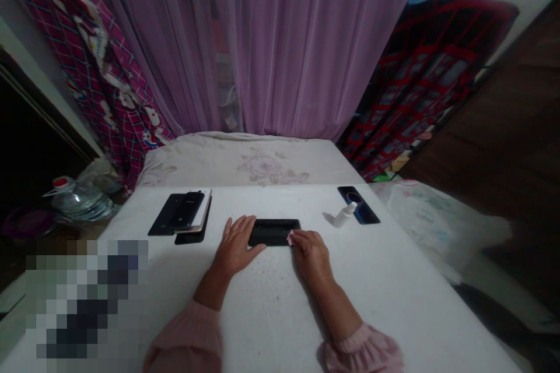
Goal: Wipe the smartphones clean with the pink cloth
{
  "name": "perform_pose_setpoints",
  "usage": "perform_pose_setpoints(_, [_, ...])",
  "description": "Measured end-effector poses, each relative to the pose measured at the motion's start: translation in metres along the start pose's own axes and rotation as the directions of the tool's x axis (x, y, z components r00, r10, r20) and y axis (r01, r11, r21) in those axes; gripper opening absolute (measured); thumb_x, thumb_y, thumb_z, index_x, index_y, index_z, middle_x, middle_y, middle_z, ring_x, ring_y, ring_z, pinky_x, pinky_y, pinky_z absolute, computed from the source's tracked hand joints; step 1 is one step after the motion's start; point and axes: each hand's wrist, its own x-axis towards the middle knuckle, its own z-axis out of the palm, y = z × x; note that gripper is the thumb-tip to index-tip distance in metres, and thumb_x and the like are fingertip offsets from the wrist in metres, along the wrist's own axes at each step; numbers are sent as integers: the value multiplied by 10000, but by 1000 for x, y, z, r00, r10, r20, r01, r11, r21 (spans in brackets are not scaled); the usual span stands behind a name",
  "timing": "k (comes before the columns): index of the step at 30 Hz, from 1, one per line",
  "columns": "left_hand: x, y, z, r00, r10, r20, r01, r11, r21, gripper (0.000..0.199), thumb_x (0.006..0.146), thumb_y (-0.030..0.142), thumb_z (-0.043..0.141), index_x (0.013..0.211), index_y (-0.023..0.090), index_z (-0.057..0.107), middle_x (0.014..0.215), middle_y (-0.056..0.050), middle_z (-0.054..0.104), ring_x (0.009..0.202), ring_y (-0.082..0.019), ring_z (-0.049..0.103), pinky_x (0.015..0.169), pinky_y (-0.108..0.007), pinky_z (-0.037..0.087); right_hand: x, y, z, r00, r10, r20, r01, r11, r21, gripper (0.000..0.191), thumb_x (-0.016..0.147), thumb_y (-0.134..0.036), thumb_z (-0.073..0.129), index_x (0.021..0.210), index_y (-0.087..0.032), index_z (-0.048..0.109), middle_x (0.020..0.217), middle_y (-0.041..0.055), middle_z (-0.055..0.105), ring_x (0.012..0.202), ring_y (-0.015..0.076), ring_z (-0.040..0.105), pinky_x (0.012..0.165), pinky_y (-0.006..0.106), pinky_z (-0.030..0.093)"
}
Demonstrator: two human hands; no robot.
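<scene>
Two bare hands sit apart on a black smartphone [274,232] lying flat on the white bench [262,297], the left hand [236,245] spread on its end, the right hand [310,254] pinching a pink cloth [289,239] against it. A small white bottle [345,215] and more phones [186,214] lie nearby; a sheer purple curtain [271,41] hangs beyond floral bedding [262,164].

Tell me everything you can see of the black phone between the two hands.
The black smartphone lies flat on the white table top, its long side across the view. Its upper surface is dark and slightly glossy; screen or back cannot be told. The left hand rests against its left end. A small pink wipe, under the right hand, touches its right end.
</scene>
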Motion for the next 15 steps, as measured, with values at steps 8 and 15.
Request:
perform_pose_setpoints(8, [1, 0, 0, 999, 3, 35, -3, 1000, -12, 647, 889, 526, 508, 1421, 181, 376, 1437, -117, 483, 1354, -294, 395, 1152, -557, 174, 18, 21, 6, 997, 62, -42, -66, 994, -93, 222, 866, -157, 547, 885, -212, 761, 945, 61, 738, 843, 204, 622, 791, 323, 500])
perform_pose_setpoints(15, [1, -1, 1, 1000, 11, 8, -11, 1000, -2, 651, 890, 526, 510, 1417, 169, 377, 1426, -125, 493, 1347, -294, 406, 1152, -552, 184, 40, 27, 19, 992, 120, -46, -123, 990, -76, 209, 854, -144, 560, 892, -209, 755, 941, 53, 742, 845, 201, 630, 807, 319, 493])
